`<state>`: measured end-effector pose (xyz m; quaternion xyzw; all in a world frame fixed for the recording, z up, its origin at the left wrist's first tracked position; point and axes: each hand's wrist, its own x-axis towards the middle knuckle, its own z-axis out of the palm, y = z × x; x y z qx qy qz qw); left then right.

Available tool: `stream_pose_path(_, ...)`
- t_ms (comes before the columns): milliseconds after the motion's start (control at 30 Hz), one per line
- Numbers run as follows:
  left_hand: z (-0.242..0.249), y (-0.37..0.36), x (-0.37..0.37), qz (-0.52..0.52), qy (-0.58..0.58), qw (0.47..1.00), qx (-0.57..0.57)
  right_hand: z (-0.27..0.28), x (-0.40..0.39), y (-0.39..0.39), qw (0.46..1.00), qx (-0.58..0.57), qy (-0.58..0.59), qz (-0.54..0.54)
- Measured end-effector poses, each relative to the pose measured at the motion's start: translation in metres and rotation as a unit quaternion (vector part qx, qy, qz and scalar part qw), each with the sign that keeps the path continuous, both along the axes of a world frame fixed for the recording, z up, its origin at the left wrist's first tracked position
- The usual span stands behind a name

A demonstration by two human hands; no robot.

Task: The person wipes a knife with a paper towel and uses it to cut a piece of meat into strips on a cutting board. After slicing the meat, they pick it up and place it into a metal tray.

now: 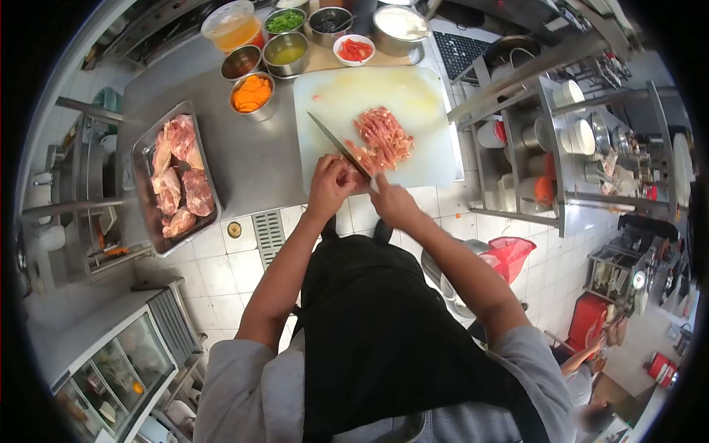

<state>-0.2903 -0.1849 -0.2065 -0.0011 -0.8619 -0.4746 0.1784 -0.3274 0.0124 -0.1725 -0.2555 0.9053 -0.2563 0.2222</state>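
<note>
My right hand (395, 202) is closed round the handle of a knife (334, 140), whose blade points up and left across the white cutting board (425, 159). The fingers of my left hand (331, 183) are curled against a piece of raw meat (354, 177) beside the blade, at the board's near edge. Just beyond the knife lies a pile of sliced raw meat (384, 136). Larger raw meat pieces (182, 170) rest in a metal tray (143, 159) on the left.
Behind the board stand bowls of orange slices (252, 94), red strips (354, 51), chopped greens (285, 21) and a white ingredient (399, 22). A shelf rack (550, 159) with dishes is on the right. Another person (583, 369) is at lower right.
</note>
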Motion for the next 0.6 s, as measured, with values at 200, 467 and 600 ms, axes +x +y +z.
stream_pose_path(200,0.001,0.002,-0.002,0.03,0.058,0.996,-0.053,0.014,-0.03,0.03,1.0,-0.008,0.014,0.01)
stream_pose_path(467,0.008,0.002,0.001,0.013,0.028,0.999,-0.016,0.036,-0.004,0.004,0.997,-0.044,0.066,0.016)
stream_pose_path(600,0.006,0.002,0.001,0.026,0.035,0.998,-0.038,0.031,0.002,-0.002,0.999,-0.032,0.044,0.005)
